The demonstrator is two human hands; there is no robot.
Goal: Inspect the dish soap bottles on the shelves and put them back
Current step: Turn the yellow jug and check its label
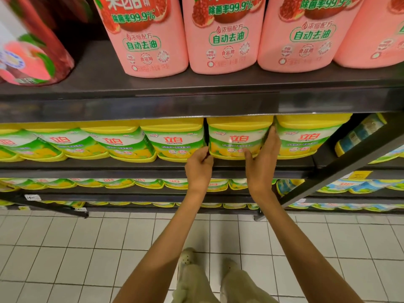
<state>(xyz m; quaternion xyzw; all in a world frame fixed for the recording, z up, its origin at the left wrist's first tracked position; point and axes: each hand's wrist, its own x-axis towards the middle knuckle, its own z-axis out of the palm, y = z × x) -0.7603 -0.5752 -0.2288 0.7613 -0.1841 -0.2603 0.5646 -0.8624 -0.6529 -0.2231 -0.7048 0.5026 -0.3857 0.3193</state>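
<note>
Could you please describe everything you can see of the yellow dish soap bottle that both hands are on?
The yellow dish soap bottle is a squat plastic container with a yellow top and base and a glossy white-and-green wrap bearing red characters and lemon pictures. It stands upright on the middle shelf, in a row of identical bottles, its top hidden under the shelf above. The left hand grips its lower left corner; the right hand holds its right side, thumb across the front, fingers in the gap beside the neighbouring bottle.

Bare forearms, pale trousers (pixel 192 281), light shoes (pixel 187 256).
</note>
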